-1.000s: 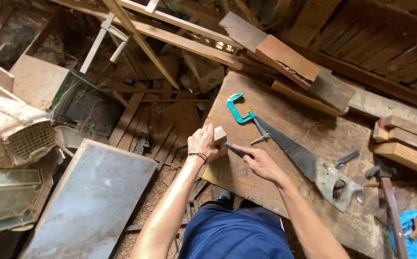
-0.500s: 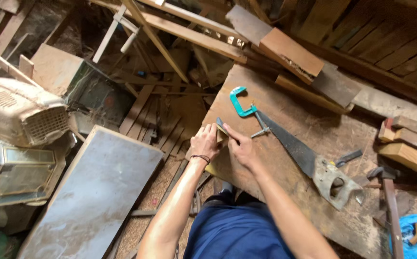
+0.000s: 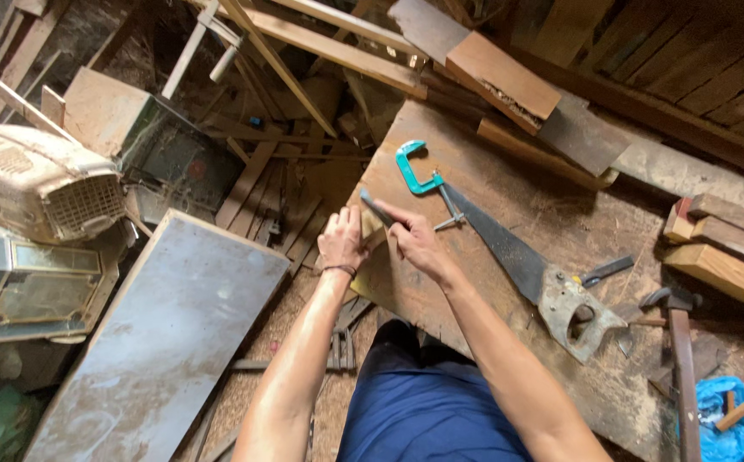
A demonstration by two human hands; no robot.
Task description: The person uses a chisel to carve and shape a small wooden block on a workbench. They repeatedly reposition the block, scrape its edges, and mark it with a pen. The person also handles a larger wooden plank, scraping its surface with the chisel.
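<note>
My left hand grips a small pale wooden block at the left edge of the worn wooden workbench. My right hand holds a thin dark tool, which looks like a file, laid across the top of the block. A teal C-clamp lies on the bench just beyond my right hand. A handsaw with a grey worn handle lies diagonally to its right.
A hammer and a blue bag sit at the bench's right end, with wood blocks behind. A large grey panel leans at left, beside an old beige appliance housing. Scrap planks pile behind.
My right hand has drawn in from the bench toward the block, bringing the dark tool onto its top. My left hand stayed on the block. The view shifted slightly.
</note>
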